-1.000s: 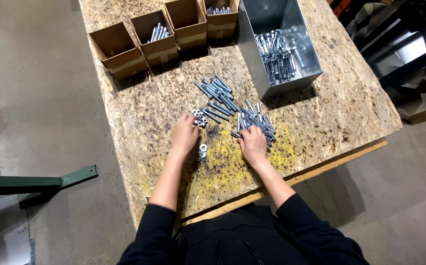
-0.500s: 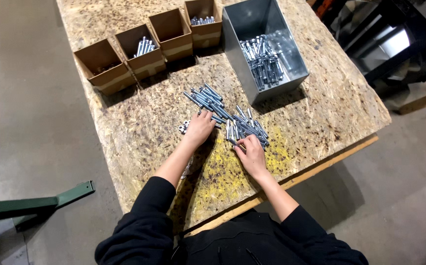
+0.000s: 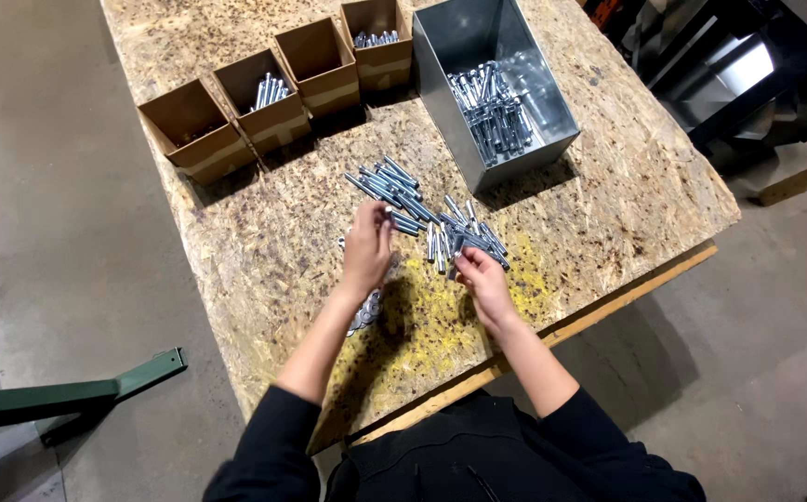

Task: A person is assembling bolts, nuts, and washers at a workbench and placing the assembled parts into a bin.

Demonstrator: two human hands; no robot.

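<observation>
Hands are working at the middle of the frame, over a rough chipboard tabletop (image 3: 264,251) with a yellow stain near its lower edge. The person's left hand (image 3: 366,249) is reaching toward the loose heap of long silver metal bolts (image 3: 422,206), fingers drawn close together near the heap's left end; whether they are pinching a bolt I cannot tell. The right hand (image 3: 482,279) is resting at the heap's lower right edge, fingers curled narrow around what looks like a bolt or two. Just below the left wrist, a small cluster of silver washers or nuts (image 3: 364,311) is lying apart from the bolts.

Sorting seems only partly done: a fair heap is waiting on the table, and further up, right of centre, the open grey sheet-metal bin (image 3: 515,149) is holding a good many more bolts along its floor. Across the upper left, four brown cardboard boxes (image 3: 278,88) are standing in a slanted row; the second and the fourth are showing a few bolts each, the third appears bare, and the first is too shadowed to judge.

Nothing is blocking the reach from heap to boxes. Off the table, a green steel bar (image 3: 69,395) is lying on the concrete floor at lower left.
</observation>
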